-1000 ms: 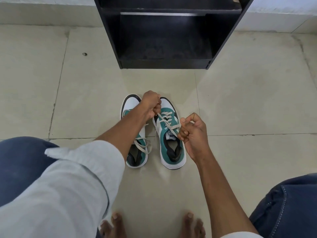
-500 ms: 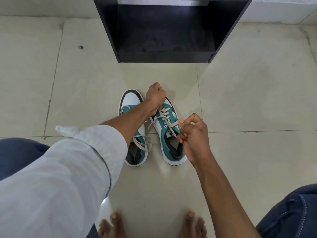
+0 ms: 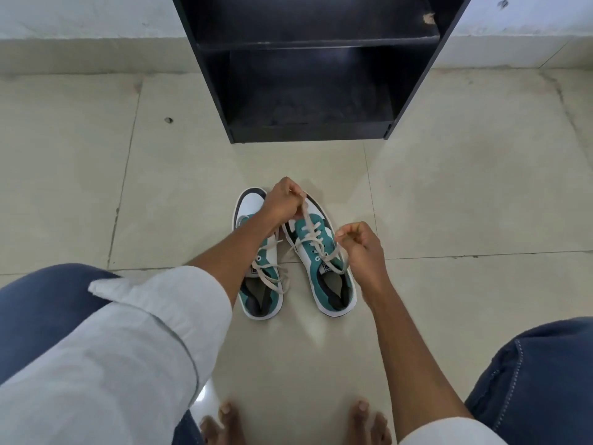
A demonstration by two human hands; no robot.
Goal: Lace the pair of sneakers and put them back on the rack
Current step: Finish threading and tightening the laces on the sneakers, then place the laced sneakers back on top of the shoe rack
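Two teal, white and black sneakers stand side by side on the floor, toes toward the rack. My left hand (image 3: 284,200) hovers over the toe of the right sneaker (image 3: 324,264) and pinches one end of its beige lace (image 3: 308,224), pulled up taut. My right hand (image 3: 361,244) pinches the other lace end beside the upper eyelets. The left sneaker (image 3: 256,281) is partly under my left forearm, its lace lying loose over the tongue. The black shoe rack (image 3: 308,123) stands just beyond, its bottom shelf empty.
Beige floor tiles (image 3: 465,194) spread all around the shoes. My bare feet (image 3: 295,422) are at the bottom edge, and my knees in blue jeans flank the view left and right. A white wall runs behind the rack.
My left hand has lifted its lace end higher over the toe of the right sneaker, drawing it taut. My right hand stays at the shoe's upper eyelets. The camera has tilted up slightly.
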